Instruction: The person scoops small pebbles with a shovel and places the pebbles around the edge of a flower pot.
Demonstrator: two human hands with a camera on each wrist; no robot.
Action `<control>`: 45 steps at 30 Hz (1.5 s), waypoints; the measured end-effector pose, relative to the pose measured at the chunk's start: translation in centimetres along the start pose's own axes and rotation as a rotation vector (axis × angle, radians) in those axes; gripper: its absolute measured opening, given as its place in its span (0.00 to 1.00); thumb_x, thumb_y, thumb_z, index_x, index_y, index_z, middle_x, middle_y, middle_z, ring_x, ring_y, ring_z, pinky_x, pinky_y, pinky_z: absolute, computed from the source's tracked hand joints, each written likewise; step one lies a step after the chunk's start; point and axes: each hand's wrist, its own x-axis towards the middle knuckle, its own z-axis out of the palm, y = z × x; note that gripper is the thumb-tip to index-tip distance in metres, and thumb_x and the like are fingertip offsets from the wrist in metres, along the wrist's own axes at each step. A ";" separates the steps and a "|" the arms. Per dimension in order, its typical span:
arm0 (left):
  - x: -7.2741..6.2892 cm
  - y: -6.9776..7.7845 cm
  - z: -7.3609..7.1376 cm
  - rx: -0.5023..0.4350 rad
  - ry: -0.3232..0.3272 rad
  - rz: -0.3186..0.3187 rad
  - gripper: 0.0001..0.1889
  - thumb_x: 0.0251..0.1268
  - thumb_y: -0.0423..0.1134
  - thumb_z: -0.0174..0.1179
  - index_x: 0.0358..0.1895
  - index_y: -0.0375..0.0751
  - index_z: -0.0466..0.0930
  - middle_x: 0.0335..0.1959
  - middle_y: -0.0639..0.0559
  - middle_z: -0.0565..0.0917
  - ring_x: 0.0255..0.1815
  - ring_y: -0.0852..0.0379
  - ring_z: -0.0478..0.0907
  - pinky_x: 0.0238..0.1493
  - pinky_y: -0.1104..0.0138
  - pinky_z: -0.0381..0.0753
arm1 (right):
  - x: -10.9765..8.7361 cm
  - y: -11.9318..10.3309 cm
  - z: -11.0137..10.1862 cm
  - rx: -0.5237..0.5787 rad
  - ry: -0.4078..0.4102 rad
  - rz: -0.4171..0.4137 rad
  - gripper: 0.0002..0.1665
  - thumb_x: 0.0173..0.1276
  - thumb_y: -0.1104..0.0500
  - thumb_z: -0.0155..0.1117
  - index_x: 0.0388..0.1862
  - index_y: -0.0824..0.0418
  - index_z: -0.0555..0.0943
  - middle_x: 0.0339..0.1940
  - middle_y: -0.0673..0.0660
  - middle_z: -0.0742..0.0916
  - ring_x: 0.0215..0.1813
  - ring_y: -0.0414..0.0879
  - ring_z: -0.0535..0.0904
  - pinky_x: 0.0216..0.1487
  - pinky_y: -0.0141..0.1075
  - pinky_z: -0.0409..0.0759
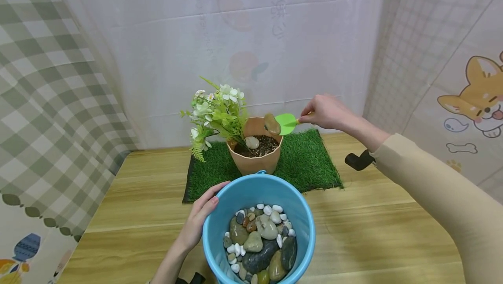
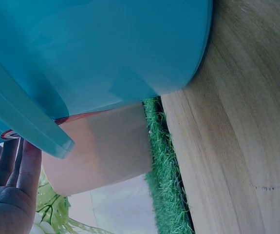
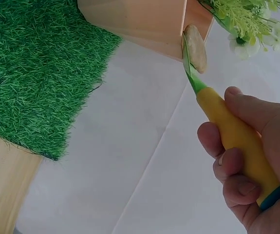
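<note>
My right hand (image 1: 326, 111) grips the yellow handle of a small toy trowel (image 1: 287, 123) with a bright green blade. On the blade's tip sits a brownish stone (image 1: 272, 124), over the right rim of a terracotta-coloured flowerpot (image 1: 253, 165). Inside the pot lie dark soil (image 1: 265, 147) and a pale stone (image 1: 252, 142), beside white flowers with green leaves (image 1: 220, 113). Against the left side of a blue bucket (image 1: 310, 231) rests my left hand (image 1: 198, 216), fingers extended along the outside near the rim. Wet stones (image 1: 266, 227) of several sizes and colours cover the bucket's bottom.
Under the pot is a rectangle of artificial grass (image 1: 310, 161) on the wood-grain table (image 1: 361, 227). The bucket stands in front of the pot, close to it. A pale cloth (image 1: 314, 48) hangs behind, and a checked cloth (image 1: 55, 83) hangs at left.
</note>
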 end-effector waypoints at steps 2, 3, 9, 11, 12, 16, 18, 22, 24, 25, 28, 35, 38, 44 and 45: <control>0.0 0.0 0.0 -0.001 0.000 0.000 0.26 0.87 0.39 0.37 0.79 0.29 0.62 0.74 0.24 0.70 0.64 0.71 0.81 0.59 0.69 0.85 | 0.0 -0.2 0.0 -0.028 0.021 -0.023 0.14 0.72 0.53 0.72 0.45 0.62 0.93 0.43 0.62 0.95 0.39 0.52 0.90 0.43 0.46 0.86; 0.0 0.0 0.0 -0.001 0.001 -0.001 0.26 0.87 0.39 0.37 0.79 0.30 0.62 0.74 0.25 0.71 0.64 0.71 0.81 0.59 0.68 0.85 | -0.1 -0.4 -0.1 -0.043 0.029 -0.033 0.14 0.72 0.53 0.72 0.45 0.63 0.93 0.43 0.62 0.95 0.41 0.54 0.91 0.45 0.48 0.87; 0.0 0.1 0.0 0.001 0.006 -0.010 0.27 0.87 0.39 0.38 0.78 0.26 0.61 0.74 0.24 0.71 0.64 0.71 0.81 0.59 0.68 0.85 | -0.2 -1.4 -0.3 -0.116 0.059 -0.080 0.13 0.72 0.55 0.72 0.43 0.64 0.93 0.42 0.63 0.95 0.35 0.51 0.90 0.41 0.47 0.88; 0.0 0.2 0.0 0.002 0.008 -0.009 0.27 0.87 0.39 0.38 0.78 0.25 0.61 0.74 0.24 0.71 0.64 0.71 0.81 0.59 0.67 0.86 | -0.2 -1.7 -0.4 -0.132 0.069 -0.084 0.12 0.72 0.56 0.71 0.43 0.64 0.93 0.41 0.63 0.95 0.32 0.50 0.88 0.38 0.45 0.87; 0.0 0.2 0.0 0.002 0.009 -0.008 0.27 0.87 0.39 0.38 0.78 0.25 0.61 0.74 0.24 0.71 0.64 0.71 0.82 0.59 0.67 0.86 | -0.3 -1.8 -0.4 -0.137 0.073 -0.083 0.12 0.72 0.56 0.71 0.43 0.64 0.93 0.41 0.63 0.95 0.31 0.49 0.87 0.36 0.43 0.86; 0.0 0.2 0.1 0.005 0.007 -0.005 0.27 0.87 0.39 0.38 0.78 0.25 0.61 0.74 0.24 0.71 0.64 0.70 0.82 0.59 0.65 0.86 | -0.5 -2.1 -0.4 -0.150 0.078 -0.080 0.11 0.73 0.56 0.71 0.43 0.63 0.93 0.38 0.62 0.95 0.26 0.46 0.83 0.28 0.37 0.80; 0.0 0.2 0.1 0.005 0.008 -0.004 0.27 0.87 0.39 0.38 0.78 0.25 0.61 0.73 0.24 0.71 0.64 0.70 0.82 0.59 0.65 0.86 | -0.6 -2.2 -0.5 -0.153 0.080 -0.085 0.11 0.73 0.57 0.71 0.42 0.63 0.93 0.34 0.61 0.94 0.22 0.43 0.78 0.23 0.33 0.73; 0.0 0.2 0.1 0.010 0.011 -0.006 0.27 0.87 0.39 0.38 0.78 0.27 0.62 0.73 0.24 0.72 0.64 0.70 0.82 0.59 0.65 0.86 | -1.1 -2.1 -0.5 -0.157 0.102 -0.118 0.11 0.73 0.57 0.70 0.40 0.64 0.93 0.26 0.58 0.92 0.19 0.41 0.71 0.21 0.30 0.65; 0.0 0.2 0.1 0.015 0.012 -0.007 0.26 0.87 0.39 0.38 0.78 0.27 0.62 0.73 0.24 0.72 0.64 0.70 0.82 0.59 0.64 0.86 | -1.4 -2.1 -0.5 -0.156 0.110 -0.134 0.11 0.73 0.57 0.70 0.40 0.64 0.93 0.24 0.57 0.91 0.19 0.41 0.71 0.21 0.31 0.65; 0.0 0.2 0.1 0.017 0.013 -0.008 0.26 0.87 0.39 0.38 0.78 0.28 0.63 0.73 0.24 0.72 0.64 0.70 0.82 0.59 0.64 0.86 | -1.6 -2.1 -0.6 -0.157 0.112 -0.141 0.11 0.74 0.57 0.70 0.40 0.64 0.93 0.25 0.57 0.91 0.19 0.41 0.71 0.21 0.31 0.66; 0.0 0.2 0.1 0.020 0.014 -0.010 0.26 0.87 0.39 0.38 0.78 0.29 0.63 0.73 0.24 0.72 0.64 0.71 0.82 0.59 0.65 0.86 | -2.2 -2.2 -0.7 -0.152 0.122 -0.160 0.11 0.74 0.57 0.70 0.41 0.63 0.93 0.27 0.58 0.93 0.19 0.42 0.74 0.22 0.32 0.69; 0.0 0.1 0.0 0.021 0.014 -0.007 0.27 0.87 0.39 0.38 0.78 0.27 0.62 0.73 0.24 0.72 0.64 0.71 0.82 0.59 0.67 0.86 | -3.7 -2.7 -1.0 -0.132 0.140 -0.171 0.11 0.73 0.57 0.70 0.45 0.63 0.93 0.35 0.60 0.95 0.20 0.41 0.77 0.22 0.32 0.72; 0.0 0.1 0.0 0.020 0.017 -0.012 0.27 0.87 0.40 0.38 0.78 0.28 0.62 0.73 0.24 0.72 0.63 0.72 0.81 0.58 0.70 0.85 | -4.5 -3.1 -1.1 -0.133 0.146 -0.182 0.11 0.73 0.56 0.71 0.46 0.61 0.93 0.36 0.59 0.95 0.21 0.40 0.79 0.24 0.33 0.73; 0.0 0.1 0.0 0.019 0.015 -0.004 0.26 0.87 0.39 0.38 0.78 0.28 0.62 0.74 0.24 0.71 0.64 0.72 0.81 0.59 0.71 0.85 | -6.5 -4.4 -1.4 -0.107 0.149 -0.229 0.11 0.73 0.54 0.72 0.46 0.58 0.94 0.36 0.56 0.95 0.21 0.36 0.77 0.22 0.30 0.70; 0.0 0.1 0.0 0.018 0.015 -0.003 0.26 0.87 0.39 0.38 0.78 0.28 0.63 0.74 0.24 0.71 0.64 0.72 0.81 0.59 0.71 0.85 | -6.8 -4.6 -1.5 -0.098 0.146 -0.237 0.11 0.73 0.54 0.72 0.47 0.57 0.94 0.37 0.56 0.95 0.21 0.36 0.77 0.22 0.30 0.70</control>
